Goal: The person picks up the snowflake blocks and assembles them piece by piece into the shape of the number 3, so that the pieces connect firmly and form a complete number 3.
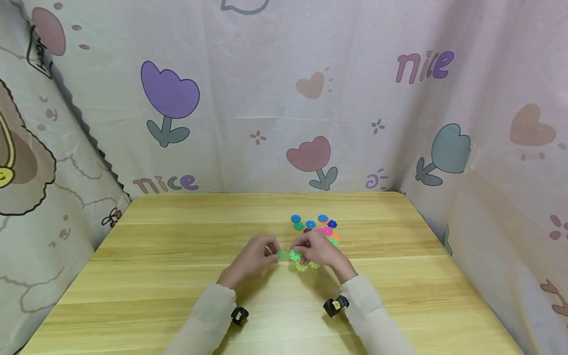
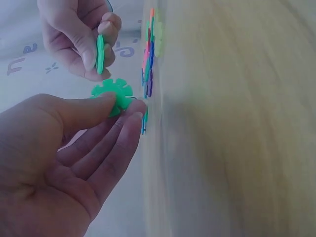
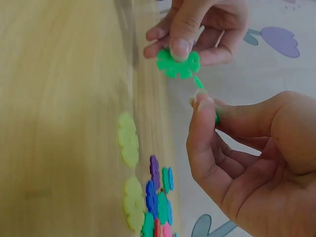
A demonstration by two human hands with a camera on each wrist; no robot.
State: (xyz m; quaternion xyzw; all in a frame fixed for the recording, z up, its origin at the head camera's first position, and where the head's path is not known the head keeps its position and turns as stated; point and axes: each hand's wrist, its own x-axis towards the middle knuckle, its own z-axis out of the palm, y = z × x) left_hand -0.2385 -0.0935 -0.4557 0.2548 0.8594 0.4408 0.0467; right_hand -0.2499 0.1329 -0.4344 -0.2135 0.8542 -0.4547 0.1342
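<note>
My left hand [image 1: 255,256] pinches a green snowflake disc [image 1: 281,255] between thumb and fingers, just above the wooden table [image 1: 177,256]. The left wrist view shows that disc [image 2: 113,95] flat-on, and the right wrist view shows it [image 3: 178,63] under the thumb. My right hand [image 1: 316,249] pinches a second green disc [image 1: 295,255], seen edge-on [image 2: 100,53] and mostly hidden [image 3: 199,83] behind its thumb. The two discs are close together but apart. Two yellow-green discs [image 1: 307,266] lie flat under the right hand.
A small heap of blue, pink, orange and green discs [image 1: 317,226] lies beyond the hands, also seen as a stack [image 3: 157,207]. Printed cloth walls [image 1: 284,98] close in the table at the back and both sides. Each wrist carries a black camera [image 1: 239,315].
</note>
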